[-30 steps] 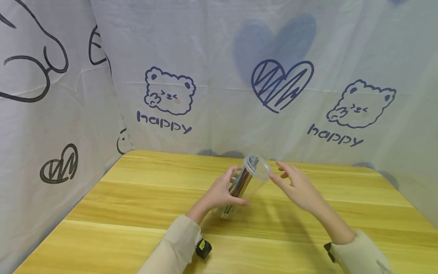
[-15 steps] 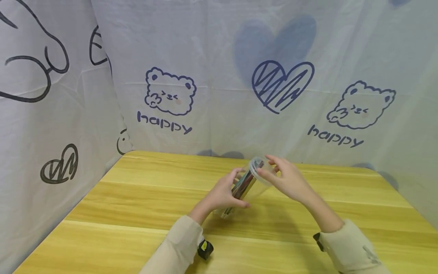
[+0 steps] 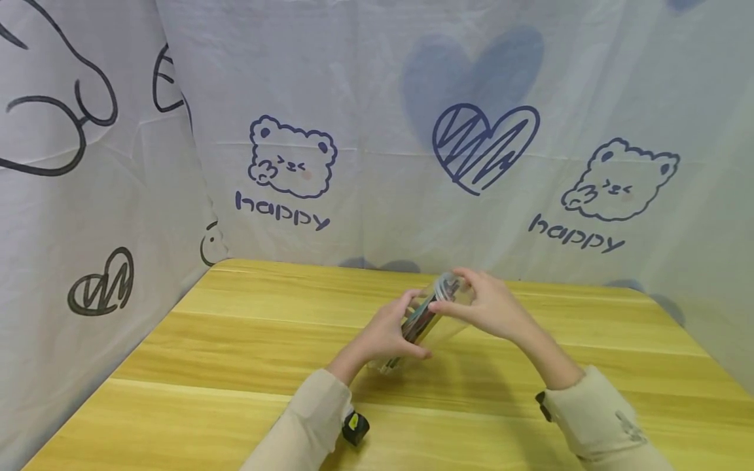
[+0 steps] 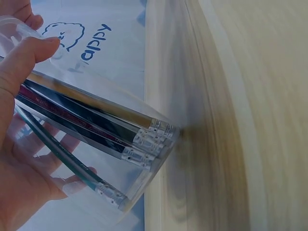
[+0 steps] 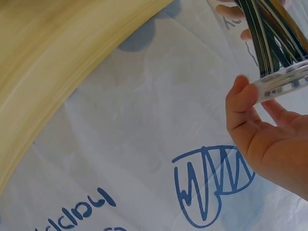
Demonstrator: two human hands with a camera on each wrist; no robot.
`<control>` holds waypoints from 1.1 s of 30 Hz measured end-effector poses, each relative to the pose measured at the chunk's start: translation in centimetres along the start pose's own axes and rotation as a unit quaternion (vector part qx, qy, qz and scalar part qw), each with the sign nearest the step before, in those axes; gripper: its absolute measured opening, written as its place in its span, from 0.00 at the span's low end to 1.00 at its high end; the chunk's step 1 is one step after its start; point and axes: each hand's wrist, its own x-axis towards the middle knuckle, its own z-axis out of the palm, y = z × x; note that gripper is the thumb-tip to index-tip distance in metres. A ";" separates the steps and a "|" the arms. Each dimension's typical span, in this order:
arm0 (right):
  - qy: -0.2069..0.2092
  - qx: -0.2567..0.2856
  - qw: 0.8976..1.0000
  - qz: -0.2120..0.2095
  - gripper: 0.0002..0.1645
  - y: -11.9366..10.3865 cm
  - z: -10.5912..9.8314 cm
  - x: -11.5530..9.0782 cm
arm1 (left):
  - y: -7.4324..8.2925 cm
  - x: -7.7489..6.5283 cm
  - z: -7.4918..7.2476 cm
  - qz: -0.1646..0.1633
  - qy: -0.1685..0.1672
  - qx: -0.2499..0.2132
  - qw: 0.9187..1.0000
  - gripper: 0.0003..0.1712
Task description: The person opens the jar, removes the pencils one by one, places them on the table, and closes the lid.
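A clear plastic jar [image 3: 437, 335] tilts to the right over the wooden table, its lower end near the surface. Inside lie several pencils [image 4: 77, 113], dark, green and yellowish-brown, with silvery ends at the jar's bottom. My left hand [image 3: 381, 332] holds the jar around its side, thumb in front and fingers behind. At the upper end sits a clear round lid [image 5: 284, 83]. My right hand [image 3: 496, 309] grips this lid by its edge, thumb on the near side and fingers on the far side.
The wooden table [image 3: 235, 353] spreads around both hands. Behind it hangs a white cloth [image 3: 377, 196] printed with hearts, bears and lettering, and another cloth [image 3: 159, 216] borders the left side. A black wrist device [image 3: 355, 428] sits by the left sleeve.
My right hand has come in from the right and taken hold of the lid. The jar has leaned slightly further right, while my left hand has kept its grip.
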 end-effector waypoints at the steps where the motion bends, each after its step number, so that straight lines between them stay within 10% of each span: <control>1: -0.003 0.000 1.000 0.001 0.50 0.0 -0.1 0.0 | 0.0 0.0 0.0 0.001 -0.001 0.001 1.000 0.52; 33: -0.018 0.002 0.996 -0.088 0.44 -0.3 -0.1 0.1 | -0.2 0.0 -0.7 0.019 -0.025 -0.002 1.000 0.49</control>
